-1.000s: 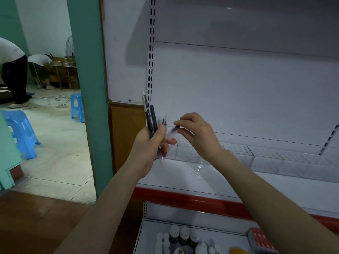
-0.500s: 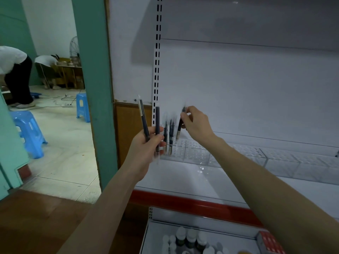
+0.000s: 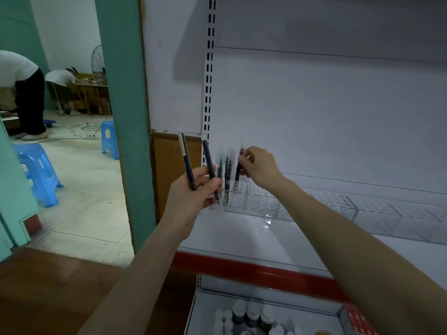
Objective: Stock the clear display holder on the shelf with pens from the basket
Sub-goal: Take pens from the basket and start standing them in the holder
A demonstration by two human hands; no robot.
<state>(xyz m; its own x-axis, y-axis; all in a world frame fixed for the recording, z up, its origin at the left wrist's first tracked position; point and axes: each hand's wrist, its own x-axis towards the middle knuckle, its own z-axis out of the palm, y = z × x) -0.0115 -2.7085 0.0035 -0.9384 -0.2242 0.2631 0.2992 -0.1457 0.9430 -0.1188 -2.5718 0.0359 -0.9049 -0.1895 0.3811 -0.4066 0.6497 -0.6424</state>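
My left hand (image 3: 193, 192) grips a small bunch of dark pens (image 3: 186, 160) with clear caps, held upright in front of the shelf's left end. My right hand (image 3: 257, 165) pinches a single dark pen (image 3: 238, 172) near its top, tip down, over the left end of the clear display holder (image 3: 266, 201). Two pens (image 3: 226, 182) stand upright in that holder's leftmost holes. The holder is a long perforated clear tray on the white shelf (image 3: 242, 238). The basket is out of view.
A slotted shelf upright (image 3: 209, 93) rises just behind the pens. A lower shelf holds small bottles (image 3: 251, 313) and a red box (image 3: 358, 320). A teal pillar (image 3: 125, 117) stands left; beyond it are blue stools (image 3: 38, 172) and a bent-over person (image 3: 21, 93).
My right hand took one pen from the bunch in my left hand and carried it right and down to the holder's left end. The view shifted left.
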